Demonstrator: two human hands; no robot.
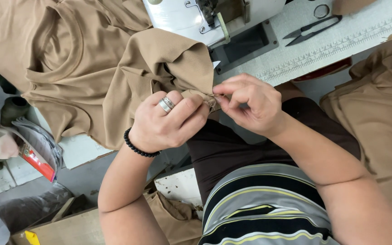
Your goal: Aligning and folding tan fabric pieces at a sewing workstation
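Both hands meet at the edge of a tan ribbed garment (159, 59), just in front of the person's lap. The left hand (169, 122), wearing a band ring on one finger and a black bead bracelet (137, 147) at the wrist, is closed on a folded corner of the fabric, with thumb and fingers bunched tight around it. The right hand (250, 104) pinches narrowly at that same corner, thumb and forefinger pressed together on the fabric's edge, where a bit of thread or a fraying seam seems to sit; it is too small to tell which. The two hands nearly touch at the fingertips.

From this pinched corner the garment runs up and to the left, draped over the white tabletop (323, 45) and spreading into a larger heap of the same tan cloth. Just behind the hands stands the base of a white sewing machine (182, 18), with its presser foot above a dark needle plate (243, 45). A pair of black thread snips (311, 29) lies farther right on the tabletop, near a printed ruler strip along its edge. More tan cloth (382, 113) hangs at the right. Lower left, a plastic-wrapped red packet (35, 159) rests on a ledge.
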